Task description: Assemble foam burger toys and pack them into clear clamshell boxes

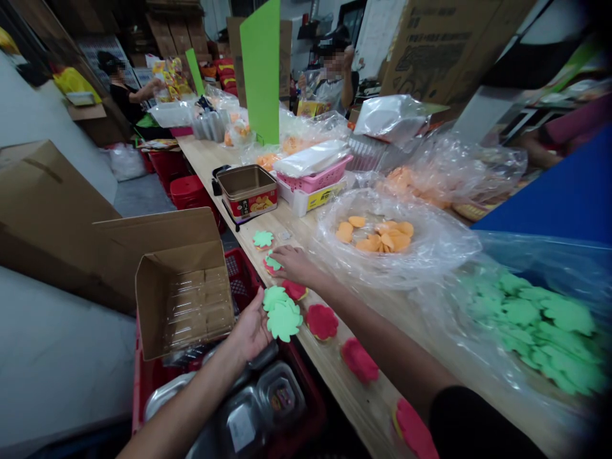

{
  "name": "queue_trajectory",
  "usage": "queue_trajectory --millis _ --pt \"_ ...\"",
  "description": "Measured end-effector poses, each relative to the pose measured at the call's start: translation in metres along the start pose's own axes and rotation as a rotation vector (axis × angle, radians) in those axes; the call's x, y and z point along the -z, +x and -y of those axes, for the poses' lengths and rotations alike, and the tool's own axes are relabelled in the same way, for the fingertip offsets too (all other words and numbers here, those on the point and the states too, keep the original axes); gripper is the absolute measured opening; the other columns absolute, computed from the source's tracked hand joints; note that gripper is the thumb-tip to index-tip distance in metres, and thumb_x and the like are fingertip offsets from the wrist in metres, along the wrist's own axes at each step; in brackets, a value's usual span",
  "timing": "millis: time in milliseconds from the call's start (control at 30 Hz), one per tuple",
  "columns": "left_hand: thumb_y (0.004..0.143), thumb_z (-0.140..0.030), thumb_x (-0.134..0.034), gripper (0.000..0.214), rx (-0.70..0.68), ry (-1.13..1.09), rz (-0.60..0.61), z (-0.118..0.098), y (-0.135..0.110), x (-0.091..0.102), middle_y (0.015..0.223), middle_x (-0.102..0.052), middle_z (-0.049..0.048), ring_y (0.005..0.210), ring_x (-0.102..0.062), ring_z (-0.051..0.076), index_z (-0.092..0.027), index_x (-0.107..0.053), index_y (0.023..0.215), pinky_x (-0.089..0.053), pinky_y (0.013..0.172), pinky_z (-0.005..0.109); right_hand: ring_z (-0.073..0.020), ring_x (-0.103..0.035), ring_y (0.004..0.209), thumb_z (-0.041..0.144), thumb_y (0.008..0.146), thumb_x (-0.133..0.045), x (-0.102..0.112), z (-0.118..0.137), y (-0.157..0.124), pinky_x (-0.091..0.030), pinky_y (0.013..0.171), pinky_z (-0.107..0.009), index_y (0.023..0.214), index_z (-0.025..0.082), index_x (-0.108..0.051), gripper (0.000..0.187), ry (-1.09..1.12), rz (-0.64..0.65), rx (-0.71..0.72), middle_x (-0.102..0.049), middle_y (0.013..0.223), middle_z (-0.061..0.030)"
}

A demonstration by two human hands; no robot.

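In my left hand (253,326) I hold a few overlapping pale-green, scalloped foam-like pieces (284,319), out over the table's edge. My right hand (295,264) reaches across the table, its fingertips on another green piece (273,261) that lies over a red one. Just beyond it, a green piece (262,239) tops a small stack. Toward me runs a line of red flower-shaped pieces (322,321) with yellowish edges beneath. My right fingertips partly cover the green piece they touch.
Plastic bags hold orange oval pieces (382,239) and a green pile (545,325) on the right. A square tin (248,191) and pink basket (315,175) stand farther back. An open carton (186,299) and a red crate (138,389) of clear containers are at left. Two people sit beyond.
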State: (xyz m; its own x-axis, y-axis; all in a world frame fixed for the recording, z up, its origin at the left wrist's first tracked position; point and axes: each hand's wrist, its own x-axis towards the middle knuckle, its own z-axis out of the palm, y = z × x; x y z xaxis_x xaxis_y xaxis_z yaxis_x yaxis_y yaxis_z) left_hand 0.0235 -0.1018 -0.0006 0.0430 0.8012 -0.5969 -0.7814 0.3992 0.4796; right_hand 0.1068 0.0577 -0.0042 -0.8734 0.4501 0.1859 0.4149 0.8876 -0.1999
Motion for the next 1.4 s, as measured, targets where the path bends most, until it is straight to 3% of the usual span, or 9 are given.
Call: queue_trajectory --millis 167,300,433,733,867,967,1067,1267,1400 --pt "0.078 -0.051 -0.043 0.05 -0.004 -0.027 0.041 0.001 0.003 0.003 0.079 -0.066 0.0133 0.072 -0.064 0.023 -0.007 -0.057 0.097 -0.047 0.076 0.039 -0.0253 -0.026 0.125 0.029 0.071 -0.063 -0.011 -0.007 0.007 -0.03 0.096 -0.041 0.123 0.016 -0.041 0.058 0.092 -0.015 0.057 -0.034 0.134 -0.015" --pt "0.078 -0.05 -0.043 0.051 -0.005 -0.038 0.049 0.0 0.001 0.003 0.079 -0.066 0.0145 0.074 -0.063 0.025 -0.005 -0.057 0.098 -0.047 0.074 0.04 -0.0219 -0.035 0.121 0.026 0.072 -0.062 -0.015 -0.011 0.012 -0.031 0.097 -0.036 0.119 0.009 -0.045 0.053 0.153 0.031 0.152 -0.043 0.126 -0.0171" --pt "0.079 -0.048 -0.042 0.047 -0.006 -0.019 0.043 -0.001 0.0 0.003 0.078 -0.066 0.0129 0.072 -0.064 0.024 -0.007 -0.057 0.097 -0.048 0.074 0.04 -0.0208 -0.042 0.115 0.026 0.073 -0.061 -0.012 -0.01 0.011 -0.034 0.095 -0.033 0.113 0.01 -0.05 0.044 0.139 0.026 0.171 -0.049 0.12 -0.0156" --pt "0.08 -0.048 -0.042 0.048 -0.031 -0.046 0.044 -0.006 -0.001 -0.001 0.082 -0.066 0.0132 0.075 -0.064 0.024 -0.008 -0.057 0.1 -0.047 0.078 0.041 -0.0229 -0.033 0.122 0.03 0.081 -0.051 -0.01 -0.005 0.005 -0.026 0.098 -0.044 0.124 0.014 -0.039 0.047 0.003 0.135 0.115 -0.041 0.13 -0.0149" --pt "0.08 -0.049 -0.04 0.05 -0.043 -0.06 0.062 -0.008 -0.004 -0.004 0.082 -0.066 0.0134 0.075 -0.064 0.023 -0.007 -0.056 0.103 -0.047 0.078 0.04 -0.0237 -0.032 0.122 0.032 0.081 -0.051 0.004 0.007 -0.004 -0.027 0.096 -0.042 0.119 0.016 -0.045 0.042 0.076 -0.038 0.024 -0.04 0.13 -0.0138" --pt "0.081 -0.048 -0.04 0.051 -0.057 -0.061 0.069 -0.008 -0.003 -0.005 0.081 -0.066 0.0133 0.074 -0.064 0.022 -0.006 -0.055 0.104 -0.048 0.077 0.038 -0.0195 -0.05 0.1 0.033 0.081 -0.05 0.021 0.02 -0.022 -0.037 0.084 -0.033 0.091 0.017 -0.06 0.022 0.227 -0.143 -0.104 -0.057 0.105 -0.0095" --pt "0.082 -0.043 -0.041 0.046 -0.107 -0.079 0.037 -0.008 -0.002 -0.008 0.084 -0.066 0.0129 0.075 -0.064 0.021 -0.006 -0.054 0.107 -0.048 0.077 0.035 -0.0153 -0.053 0.077 0.034 0.076 -0.057 0.033 0.033 -0.048 -0.04 0.069 -0.027 0.074 0.017 -0.059 0.017 0.369 -0.163 -0.177 -0.057 0.08 -0.0042" --pt "0.084 -0.03 -0.042 0.032 -0.23 -0.165 -0.012 -0.005 0.003 -0.019 0.087 -0.066 0.0109 0.076 -0.063 0.018 -0.007 -0.056 0.102 -0.05 0.076 0.032 -0.0176 -0.049 0.081 0.026 0.059 -0.072 0.027 0.05 -0.078 -0.04 0.071 -0.029 0.08 0.014 -0.057 0.028 0.439 -0.144 -0.317 -0.052 0.084 -0.005" --pt "0.084 -0.026 -0.042 0.026 -0.287 -0.218 -0.037 -0.001 0.006 -0.024 0.087 -0.067 0.0083 0.077 -0.063 0.016 -0.01 -0.057 0.098 -0.05 0.075 0.03 -0.0139 -0.049 0.068 0.02 0.059 -0.07 0.018 0.053 -0.079 -0.04 0.06 -0.026 0.086 0.015 -0.052 0.033 0.584 -0.131 -0.442 -0.05 0.075 0.0001"
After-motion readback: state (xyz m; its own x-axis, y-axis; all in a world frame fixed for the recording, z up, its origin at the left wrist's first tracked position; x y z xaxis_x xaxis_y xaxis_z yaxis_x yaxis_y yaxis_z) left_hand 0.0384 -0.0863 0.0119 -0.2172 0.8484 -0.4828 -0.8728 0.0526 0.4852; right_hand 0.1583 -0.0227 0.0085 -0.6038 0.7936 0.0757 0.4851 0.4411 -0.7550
